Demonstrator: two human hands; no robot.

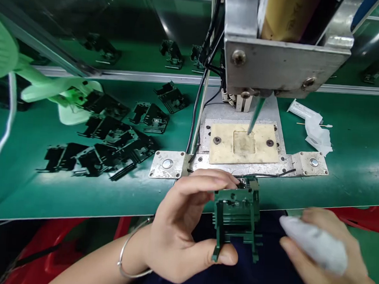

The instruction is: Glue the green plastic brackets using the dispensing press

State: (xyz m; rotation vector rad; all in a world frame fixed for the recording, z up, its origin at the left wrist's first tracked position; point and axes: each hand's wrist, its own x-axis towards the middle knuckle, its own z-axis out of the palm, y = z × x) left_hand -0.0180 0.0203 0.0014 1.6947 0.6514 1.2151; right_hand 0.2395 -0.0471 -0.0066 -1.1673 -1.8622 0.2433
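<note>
Left hand pinches one green molded plastic frame, bottom centre, thumb under, fingers over; right hand, lower right, clasps one white wad. Frame's probably light, stiff; thin legs look snappable, grip the body. Mid-frame: one cream fixture plate, two push buttons. Left on the surface: two separate dark housings, plus overlapping pile, uncountable.

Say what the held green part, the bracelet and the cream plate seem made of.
Green part: probably molded plastic, satin, with thin ribs and prongs.
Bracelet: silvery metal, polished, by its bright glints.
Cream plate: perhaps plastic or resin, matte and stained, no metallic shine.
</note>
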